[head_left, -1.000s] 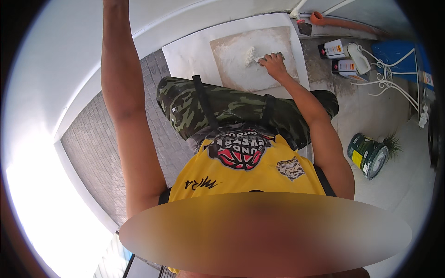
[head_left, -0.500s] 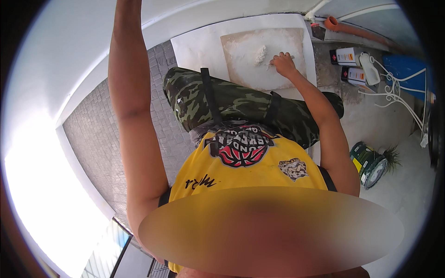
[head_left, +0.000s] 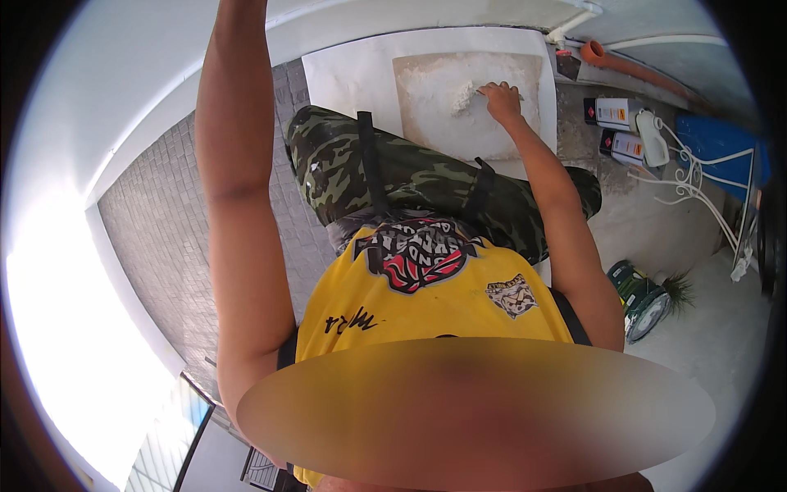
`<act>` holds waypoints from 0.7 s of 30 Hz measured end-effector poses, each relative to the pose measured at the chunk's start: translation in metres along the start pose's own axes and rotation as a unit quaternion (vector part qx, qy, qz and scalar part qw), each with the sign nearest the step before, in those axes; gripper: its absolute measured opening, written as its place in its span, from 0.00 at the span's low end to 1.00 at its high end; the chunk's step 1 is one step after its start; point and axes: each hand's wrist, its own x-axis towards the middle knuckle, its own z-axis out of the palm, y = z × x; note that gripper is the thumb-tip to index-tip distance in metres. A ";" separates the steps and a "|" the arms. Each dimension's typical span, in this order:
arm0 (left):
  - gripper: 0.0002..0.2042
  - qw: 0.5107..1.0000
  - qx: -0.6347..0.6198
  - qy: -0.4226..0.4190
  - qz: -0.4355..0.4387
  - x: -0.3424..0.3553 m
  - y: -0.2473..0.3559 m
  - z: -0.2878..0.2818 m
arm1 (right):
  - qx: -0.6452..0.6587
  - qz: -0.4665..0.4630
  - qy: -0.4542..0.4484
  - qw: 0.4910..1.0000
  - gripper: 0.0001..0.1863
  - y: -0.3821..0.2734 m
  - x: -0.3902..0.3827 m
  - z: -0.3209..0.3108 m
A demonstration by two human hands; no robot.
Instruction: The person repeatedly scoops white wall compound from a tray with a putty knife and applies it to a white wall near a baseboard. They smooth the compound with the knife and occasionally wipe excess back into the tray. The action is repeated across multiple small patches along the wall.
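My right hand (head_left: 502, 104) is out over a dusty tan board (head_left: 426, 135), its fingers curled. A thin edge shows by the fingertips, but I cannot make out what they hold. Just left of the fingers a heap of white, crumbly or pasty material (head_left: 462, 100) sits on the board. Under the board lies a larger white sheet (head_left: 344, 90). My left arm (head_left: 238, 139) reaches straight up past the top edge of the picture, so its hand is out of sight.
Camouflage-patterned cloth (head_left: 426, 176) covers my legs before the board. To the right are metal cans (head_left: 616, 113), a white jug (head_left: 653, 135), a white scrolled metal frame (head_left: 697, 168) and an orange pipe (head_left: 631, 67). Nearer, a green bucket (head_left: 639, 299) lies tipped. Brick paving (head_left: 160, 205) spreads left.
My right hand has shifted slightly away from me, its fingers now closer to the top of the white heap. The whole view has tilted a little. My left arm stays raised.
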 end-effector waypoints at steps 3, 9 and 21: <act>0.13 1.000 0.012 -0.007 0.011 0.000 0.000 -0.001 | -0.015 -0.049 -0.057 0.997 0.21 0.004 0.000 -0.002; 0.15 0.998 -0.060 -0.006 0.028 0.004 -0.007 0.002 | -0.020 -0.048 0.036 0.998 0.15 0.006 -0.004 0.007; 0.16 0.999 -0.021 -0.021 0.013 0.001 0.002 -0.009 | 0.003 -0.043 0.088 0.995 0.20 -0.017 0.011 -0.019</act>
